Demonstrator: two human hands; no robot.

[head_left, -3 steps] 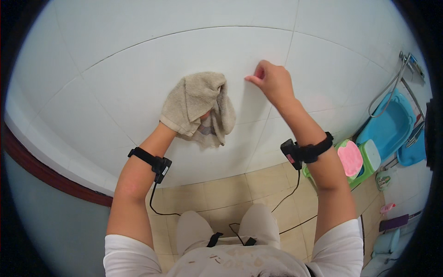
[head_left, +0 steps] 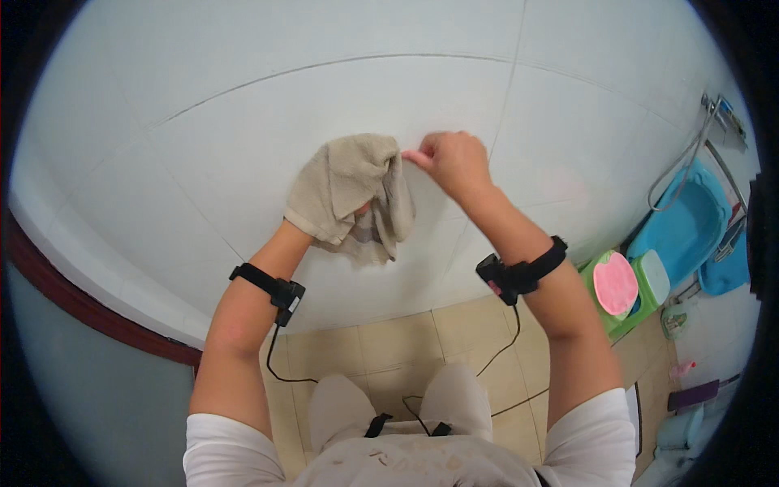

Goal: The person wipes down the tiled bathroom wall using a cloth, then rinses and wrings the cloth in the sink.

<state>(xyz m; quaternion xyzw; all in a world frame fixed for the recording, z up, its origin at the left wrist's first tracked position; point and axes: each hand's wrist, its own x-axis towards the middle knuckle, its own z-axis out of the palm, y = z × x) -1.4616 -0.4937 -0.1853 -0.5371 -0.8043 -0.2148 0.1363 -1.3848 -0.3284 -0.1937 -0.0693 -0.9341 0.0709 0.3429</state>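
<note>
A beige-grey towel (head_left: pixel 349 178) is draped over my left hand (head_left: pixel 363 209), near the white tiled wall. Most of that hand lies hidden under the cloth, with a bit of skin showing through a gap between the folds, and the towel is gathered in its grip. To the right, my right hand (head_left: pixel 457 164) is loosely curled, thumb pointing left and standing apart from the bent fingers. Its thumb tip meets the towel's upper right edge in the picture; whether they touch, I cannot tell. Nothing shows in this hand.
The tiled wall (head_left: pixel 268 105) fills the view ahead, above beige floor tiles (head_left: pixel 398 341). On the right are a green stool with a pink top (head_left: pixel 615 284), a blue basin (head_left: pixel 686 215) and a shower hose (head_left: pixel 698 146). Cables hang from black straps on both forearms.
My right hand has moved left and slightly down, up to the towel's edge. The towel and my left hand have shifted only slightly.
</note>
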